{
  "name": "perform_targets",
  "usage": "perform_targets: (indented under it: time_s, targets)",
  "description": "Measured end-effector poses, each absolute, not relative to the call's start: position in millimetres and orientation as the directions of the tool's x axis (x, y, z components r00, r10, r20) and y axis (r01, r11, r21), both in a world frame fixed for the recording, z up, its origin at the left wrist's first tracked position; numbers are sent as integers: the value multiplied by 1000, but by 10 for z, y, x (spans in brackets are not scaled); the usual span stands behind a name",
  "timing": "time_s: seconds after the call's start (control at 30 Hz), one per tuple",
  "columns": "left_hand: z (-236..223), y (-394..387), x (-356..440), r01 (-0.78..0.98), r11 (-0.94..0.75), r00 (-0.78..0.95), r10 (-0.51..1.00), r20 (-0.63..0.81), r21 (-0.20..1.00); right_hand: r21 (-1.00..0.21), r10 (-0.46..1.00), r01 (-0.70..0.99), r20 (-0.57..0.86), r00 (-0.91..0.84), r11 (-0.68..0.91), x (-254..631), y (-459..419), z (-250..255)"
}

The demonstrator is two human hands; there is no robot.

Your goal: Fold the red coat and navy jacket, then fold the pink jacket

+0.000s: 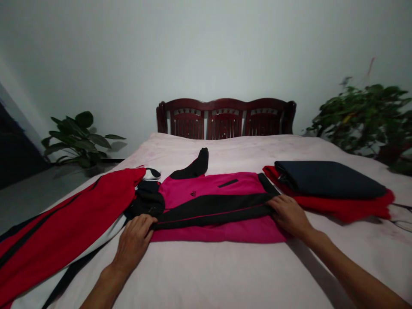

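Pink-sheeted bed (206, 274) here, with a magenta-and-black jacket (206, 189) laid flat mid-mattress. Left hand (132, 244) and right hand (289, 216) rest on its black sleeve (212, 210), both grips open, nothing clenched.

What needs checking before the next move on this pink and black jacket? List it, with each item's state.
Left hand at the end of the black band: ok, fingertips on it.
Right hand on the black band: ok.
Pink jacket body flat on the bed sheet: ok.
Black sleeve: not ok, it sticks out past the pink toward the headboard.
Bunched black part: not ok, lumped up against the red-and-black garment.
Folded navy-on-red stack apart from the jacket: cannot tell, its red edge sits very near the far corner.
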State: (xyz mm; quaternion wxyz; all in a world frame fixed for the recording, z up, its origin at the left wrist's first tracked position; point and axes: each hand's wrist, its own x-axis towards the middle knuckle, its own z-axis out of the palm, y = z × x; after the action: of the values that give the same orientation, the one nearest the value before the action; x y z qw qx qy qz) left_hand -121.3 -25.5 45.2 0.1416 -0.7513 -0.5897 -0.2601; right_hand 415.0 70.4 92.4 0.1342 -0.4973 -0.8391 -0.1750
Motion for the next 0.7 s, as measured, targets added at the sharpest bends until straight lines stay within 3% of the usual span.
perform_targets:
  time_s: [0.07,0.17,0.23,0.33,0.43,0.5,0.63,0.7]
  targets:
    - [456,-235,-1183,956,-258,134,809,572,142,139,800,898,411,-436,418,4073,728,1052]
    - [462,-234,-1191,952,-197,20,802,596,233,96,730,927,589,-348,364,4052,610,1152]
    - [454,-249,-1219,951,-179,7,826,564,251,77,703,917,618,-353,392,4093,434,1120]
    - [429,-268,-1253,953,-180,43,876,480,243,44,774,876,449,-446,480,4175,144,970]
    - [424,-266,-1259,958,-155,35,898,439,241,-37,841,885,331,-427,464,4232,-10,853]
    - [449,-264,-1263,960,-130,19,915,404,248,-141,888,908,314,-337,395,4254,4,851]
    - [582,-303,-1281,958,-59,-14,968,250,282,-478,970,857,224,-94,193,4317,187,952]
    - [691,-325,-1249,957,-23,-48,971,234,290,-564,968,821,242,66,85,4364,270,1005]
